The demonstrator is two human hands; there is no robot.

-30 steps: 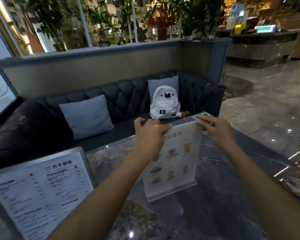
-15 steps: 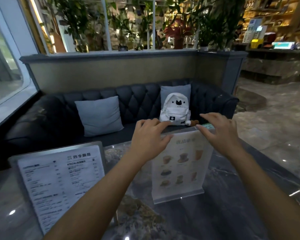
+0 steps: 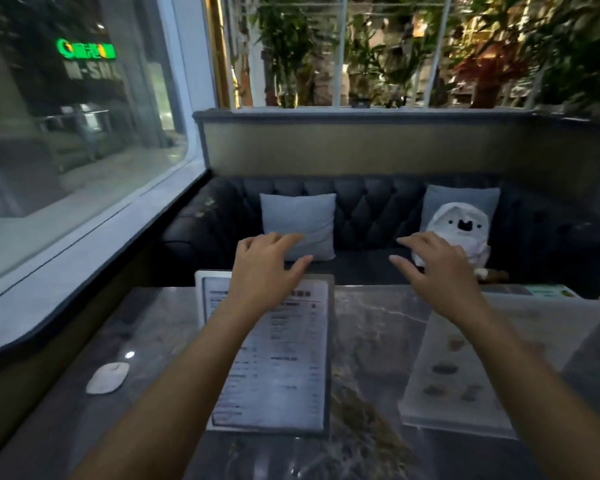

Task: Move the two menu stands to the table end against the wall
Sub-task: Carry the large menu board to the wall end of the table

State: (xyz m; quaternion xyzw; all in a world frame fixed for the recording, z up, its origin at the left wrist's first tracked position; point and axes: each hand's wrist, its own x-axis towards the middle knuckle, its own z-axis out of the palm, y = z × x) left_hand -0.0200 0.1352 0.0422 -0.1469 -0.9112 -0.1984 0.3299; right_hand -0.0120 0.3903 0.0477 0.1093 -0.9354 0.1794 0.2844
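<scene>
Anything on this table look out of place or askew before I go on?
One thing: a small white crumpled lump, maybe a used napkin, lies on the marble table near the window edge, left of the text menu stand. The picture menu stand looks upright. No spills or damage visible.

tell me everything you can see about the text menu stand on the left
The text menu stand is a tall upright frame, metal-looking, holding a white sheet of small black print too blurred to read. It stands on the dark marble table, nearer the window than the picture menu. The left hand, fingers spread, covers its top edge; contact is unclear.
</scene>
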